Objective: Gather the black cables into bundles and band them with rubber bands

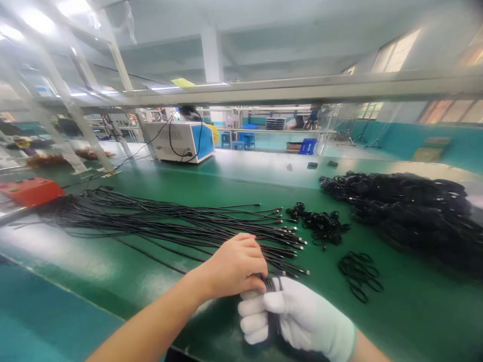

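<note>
My bare left hand point(234, 266) is curled over the top of a coiled black cable point(272, 301), fingers pinched on it. My right hand point(298, 317), in a white glove, is wrapped round the same coil from below. Both hands meet at the near edge of the green table point(226, 186). Just beyond them lies a long spread of straight black cables point(169, 221) with metal plugs pointing right.
A large heap of coiled black cables point(411, 211) fills the right side. Small black ties point(358, 271) and a little cluster point(320, 223) lie between. A white and blue machine point(181, 141) stands at the back, an orange box point(30, 191) at the left.
</note>
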The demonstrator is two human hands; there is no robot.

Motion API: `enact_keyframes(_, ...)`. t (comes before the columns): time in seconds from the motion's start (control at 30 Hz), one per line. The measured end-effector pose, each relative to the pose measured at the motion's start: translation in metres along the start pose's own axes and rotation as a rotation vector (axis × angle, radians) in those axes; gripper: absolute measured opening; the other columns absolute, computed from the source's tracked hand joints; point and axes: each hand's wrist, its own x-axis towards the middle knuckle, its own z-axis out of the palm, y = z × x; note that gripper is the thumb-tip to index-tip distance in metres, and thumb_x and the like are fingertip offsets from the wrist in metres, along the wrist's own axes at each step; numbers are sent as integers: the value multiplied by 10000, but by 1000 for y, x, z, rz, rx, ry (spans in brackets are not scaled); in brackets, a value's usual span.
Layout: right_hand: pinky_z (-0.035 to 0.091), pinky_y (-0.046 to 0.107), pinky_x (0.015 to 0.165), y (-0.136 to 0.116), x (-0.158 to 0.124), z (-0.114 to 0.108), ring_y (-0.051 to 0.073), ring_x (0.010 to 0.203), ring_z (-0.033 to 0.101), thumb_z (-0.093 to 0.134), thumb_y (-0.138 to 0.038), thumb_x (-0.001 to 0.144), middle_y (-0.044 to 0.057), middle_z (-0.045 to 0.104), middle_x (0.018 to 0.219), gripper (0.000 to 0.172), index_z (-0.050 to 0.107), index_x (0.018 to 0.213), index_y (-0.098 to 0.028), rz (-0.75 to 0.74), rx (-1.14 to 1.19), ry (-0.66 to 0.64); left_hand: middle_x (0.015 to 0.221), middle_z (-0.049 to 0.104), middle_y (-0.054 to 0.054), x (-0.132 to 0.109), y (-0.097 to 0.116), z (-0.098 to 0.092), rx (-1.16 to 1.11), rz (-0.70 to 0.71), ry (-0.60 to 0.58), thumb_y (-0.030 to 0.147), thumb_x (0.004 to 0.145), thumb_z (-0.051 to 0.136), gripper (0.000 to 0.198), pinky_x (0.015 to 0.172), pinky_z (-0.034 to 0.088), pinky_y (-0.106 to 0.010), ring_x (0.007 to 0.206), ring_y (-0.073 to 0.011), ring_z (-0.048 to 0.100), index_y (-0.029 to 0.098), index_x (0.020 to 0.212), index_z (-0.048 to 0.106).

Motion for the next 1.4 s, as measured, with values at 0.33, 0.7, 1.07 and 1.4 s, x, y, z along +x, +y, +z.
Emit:
enact_keyframes(0.33,498,470,722,-1,-13,-11,271,730,678,724,-313,698,150,678,811,432,596,975,-8,126,94,13,670,563,46,15,5,-13,-666,-413,-344,206,764,652,60,525,377,-166,603,-87,509,180,744,602)
enact_keyframes(0.7,492,411,781,-13,-11,-4,286,866,675,559,-292,794,159,715,754,311,653,941,-34,-45,-159,-49,811,550,15,-11,38,24,-980,-711,135,152,836,461,142,638,399,-212,719,-110,491,182,932,561)
enact_keyframes(1.07,482,299,679,-28,-26,-3,168,604,611,545,-226,712,92,671,644,228,698,685,-58,45,-505,-76,782,502,20,-10,60,40,-931,-679,277,42,747,462,176,565,402,-209,615,-92,456,188,845,463)
enact_keyframes(1.4,454,237,613,-27,-24,3,139,602,558,614,-296,705,66,631,641,238,686,685,-70,68,-552,-51,835,546,-7,-12,67,57,-770,-617,449,19,758,462,211,623,437,-222,695,-118,525,197,867,498)
